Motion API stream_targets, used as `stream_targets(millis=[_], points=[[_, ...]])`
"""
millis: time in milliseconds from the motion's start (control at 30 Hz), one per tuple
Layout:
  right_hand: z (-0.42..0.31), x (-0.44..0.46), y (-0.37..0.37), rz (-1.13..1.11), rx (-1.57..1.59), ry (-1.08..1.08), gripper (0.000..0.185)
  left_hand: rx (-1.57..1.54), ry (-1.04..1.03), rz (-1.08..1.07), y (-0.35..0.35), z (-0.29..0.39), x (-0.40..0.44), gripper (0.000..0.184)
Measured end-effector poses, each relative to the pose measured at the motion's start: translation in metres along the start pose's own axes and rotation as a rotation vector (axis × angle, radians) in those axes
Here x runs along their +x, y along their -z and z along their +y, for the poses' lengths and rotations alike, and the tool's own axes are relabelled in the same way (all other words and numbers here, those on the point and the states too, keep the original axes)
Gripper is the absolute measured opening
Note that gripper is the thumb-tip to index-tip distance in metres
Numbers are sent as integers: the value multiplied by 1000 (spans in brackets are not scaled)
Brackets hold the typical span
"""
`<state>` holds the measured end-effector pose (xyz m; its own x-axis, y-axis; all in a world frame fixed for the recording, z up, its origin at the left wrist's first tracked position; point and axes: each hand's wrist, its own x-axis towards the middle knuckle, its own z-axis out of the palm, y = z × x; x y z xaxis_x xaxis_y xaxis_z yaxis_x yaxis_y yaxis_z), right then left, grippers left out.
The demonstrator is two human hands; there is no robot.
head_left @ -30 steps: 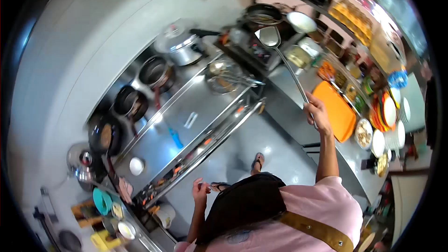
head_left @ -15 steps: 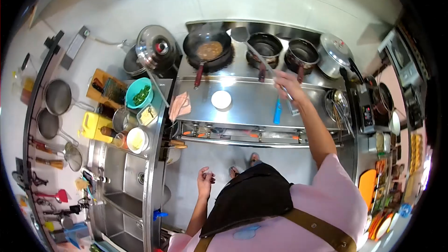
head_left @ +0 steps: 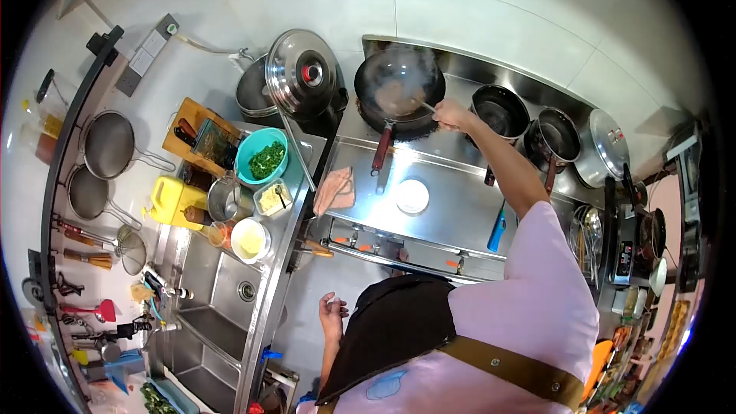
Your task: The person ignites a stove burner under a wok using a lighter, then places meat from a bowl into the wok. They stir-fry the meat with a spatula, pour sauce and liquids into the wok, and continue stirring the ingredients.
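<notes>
My right hand (head_left: pixel 454 116) is closed around the handle of a wok spatula (head_left: pixel 426 105), reaching over the black wok (head_left: pixel 432 79) from its right side. The spatula's far end is in the wok, its blade hard to make out among brown food (head_left: pixel 395 98) and rising steam. The wok sits on a burner with its red-brown handle (head_left: pixel 381 149) pointing toward me. My left hand (head_left: pixel 332 314) hangs low over the floor beside my apron. Its fingers are loosely bent and slightly apart, with nothing visible in them.
Two black pans (head_left: pixel 500 113) and a lidded pressure cooker (head_left: pixel 602 146) stand right of the wok. A white bowl (head_left: pixel 412 196), a cloth (head_left: pixel 334 190) and a blue-handled tool (head_left: pixel 498 230) lie on the stove front. Left are a turquoise bowl of greens (head_left: pixel 261 156) and the sink (head_left: pixel 218 276).
My right hand has carried the spatula left, from above the middle pan into the wok. The view has shifted, and more steam rises from the wok. My left hand stays low.
</notes>
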<state>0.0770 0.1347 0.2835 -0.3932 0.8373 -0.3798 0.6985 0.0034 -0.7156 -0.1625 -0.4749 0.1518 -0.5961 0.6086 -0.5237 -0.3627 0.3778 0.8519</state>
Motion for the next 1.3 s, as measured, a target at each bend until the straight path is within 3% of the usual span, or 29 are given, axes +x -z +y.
stream_targets(millis=[67,233,333,433,467,567,600,733,867,967,1100,1167,1200,1233,1300], points=[[5,-3,16,64,-191,140,17,42,-14,8,-3,24,14,30],[-16,-39,69,72,-461,3,16,36,-27,38,-1,48,47,31],[-16,-31,70,3,-406,-71,20,58,7,-5,-13,58,65,31],[-7,-17,45,-20,60,-75,19,63,39,-92,-25,67,80,31],[-10,-23,41,2,-6,-96,23,58,34,-123,-27,69,85,31],[14,-11,21,359,-623,412,29,34,34,-187,-29,73,99,30],[-3,-15,17,253,-731,205,38,38,38,-210,-29,72,105,30],[4,3,-32,319,-865,224,51,125,58,-371,-31,78,132,28],[25,2,-79,301,-720,110,63,168,-29,-450,-33,100,162,27],[24,-10,-98,262,-644,-64,63,177,-144,-330,-14,104,195,26],[9,-30,-113,373,-602,-80,60,131,-299,-147,-19,128,258,21],[2,-36,-120,418,-564,-95,58,413,-402,-223,-38,134,300,25],[-6,-44,-119,430,-507,-80,55,584,-594,-153,-54,152,305,32],[-1,-42,-121,465,-547,-67,53,669,-492,-167,-71,176,308,44],[-14,-60,-111,424,-579,-37,53,922,-609,63,-98,183,336,57]])
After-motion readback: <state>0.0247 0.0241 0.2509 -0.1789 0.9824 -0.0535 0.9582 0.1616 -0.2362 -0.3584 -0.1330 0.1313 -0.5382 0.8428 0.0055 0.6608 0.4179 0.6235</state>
